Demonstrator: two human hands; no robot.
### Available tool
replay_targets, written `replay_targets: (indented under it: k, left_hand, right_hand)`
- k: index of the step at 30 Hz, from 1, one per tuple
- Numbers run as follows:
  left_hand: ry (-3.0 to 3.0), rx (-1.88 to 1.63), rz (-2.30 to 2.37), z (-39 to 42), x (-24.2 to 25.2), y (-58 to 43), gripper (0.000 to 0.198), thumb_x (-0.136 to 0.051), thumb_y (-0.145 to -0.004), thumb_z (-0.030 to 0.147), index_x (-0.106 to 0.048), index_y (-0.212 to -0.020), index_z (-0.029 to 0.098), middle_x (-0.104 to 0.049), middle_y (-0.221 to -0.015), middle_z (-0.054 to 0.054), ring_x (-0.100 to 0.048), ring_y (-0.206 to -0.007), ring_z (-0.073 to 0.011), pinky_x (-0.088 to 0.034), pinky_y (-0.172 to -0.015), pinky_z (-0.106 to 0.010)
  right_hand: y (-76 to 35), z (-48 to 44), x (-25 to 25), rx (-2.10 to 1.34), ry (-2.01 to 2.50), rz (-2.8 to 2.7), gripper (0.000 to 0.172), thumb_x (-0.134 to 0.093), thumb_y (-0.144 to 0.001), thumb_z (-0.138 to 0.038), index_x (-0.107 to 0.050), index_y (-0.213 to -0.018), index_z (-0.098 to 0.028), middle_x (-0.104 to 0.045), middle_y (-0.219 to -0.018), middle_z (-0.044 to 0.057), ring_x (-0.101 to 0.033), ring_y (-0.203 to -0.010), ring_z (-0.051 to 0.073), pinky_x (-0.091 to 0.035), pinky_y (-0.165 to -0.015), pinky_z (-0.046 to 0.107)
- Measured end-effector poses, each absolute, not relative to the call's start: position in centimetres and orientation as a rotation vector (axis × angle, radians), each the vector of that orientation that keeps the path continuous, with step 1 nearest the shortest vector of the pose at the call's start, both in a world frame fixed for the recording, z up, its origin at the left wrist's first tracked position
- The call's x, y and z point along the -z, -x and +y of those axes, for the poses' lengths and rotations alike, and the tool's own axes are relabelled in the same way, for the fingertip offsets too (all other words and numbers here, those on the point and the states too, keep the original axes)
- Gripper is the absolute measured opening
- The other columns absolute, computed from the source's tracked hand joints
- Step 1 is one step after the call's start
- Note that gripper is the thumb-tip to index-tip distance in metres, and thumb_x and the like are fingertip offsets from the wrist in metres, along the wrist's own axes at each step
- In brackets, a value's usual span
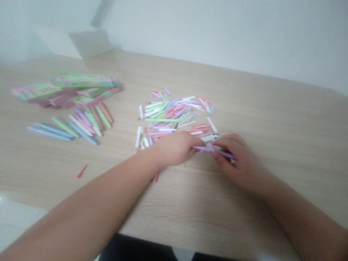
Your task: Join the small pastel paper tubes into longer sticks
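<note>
The right hand (pixel 240 163) is pinching a lilac paper strip (pixel 214 149) while the closed left hand (pixel 174 148) is steadying its end.

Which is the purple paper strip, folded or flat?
Folded: the purple paper strip shows creased bends between the left hand and right hand.

Paper strips (pixel 170 116) bar forward — room rightward over wooden table (pixel 285 119).

Indoor craft area, w/ wood-grain table (pixel 252 98), white wall (pixel 217 32) — coloured paper strips (pixel 174 116)
</note>
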State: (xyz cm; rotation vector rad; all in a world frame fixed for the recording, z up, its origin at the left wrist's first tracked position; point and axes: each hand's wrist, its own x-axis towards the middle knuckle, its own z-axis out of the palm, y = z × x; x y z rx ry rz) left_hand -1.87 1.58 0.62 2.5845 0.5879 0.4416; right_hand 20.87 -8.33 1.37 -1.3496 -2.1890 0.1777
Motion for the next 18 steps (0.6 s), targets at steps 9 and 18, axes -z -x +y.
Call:
replay_targets:
  k: [9, 18]
  left_hand:
    - [-2.549, -0.43, 0.611, 1.5, -0.8, 2.0, 0.028, -0.053, -0.098, 0.036, -0.071, -0.115, 0.023, -0.073, -0.105, -0.004, -0.066, -0.094, -0.0206, -0.047, -0.078, -0.031]
    - [-2.53, -0.483, 0.556, 1.3, -1.0, 2.1, 0.031, -0.047, -0.102, 0.039, -0.071, -0.112, 0.022, -0.073, -0.102, -0.004, -0.065, -0.088, -0.0182, -0.047, -0.078, -0.031]
  right_hand:
    - [-22.1, -8.6, -0.6, -0.261, 1.405, -1.978, 0.02, -0.068, -0.092, -0.025, -0.059, -0.11, -0.026, -0.065, -0.097, 0.004, -0.065, -0.082, 0.021, -0.055, -0.07, 0.033]
    - [-22.5, -8.6, -0.1, -0.265, 1.411, -1.842, 0.013, -0.072, -0.092, -0.032, -0.066, -0.102, -0.027, -0.072, -0.098, 0.003, -0.07, -0.082, 0.02, -0.056, -0.065, 0.031]
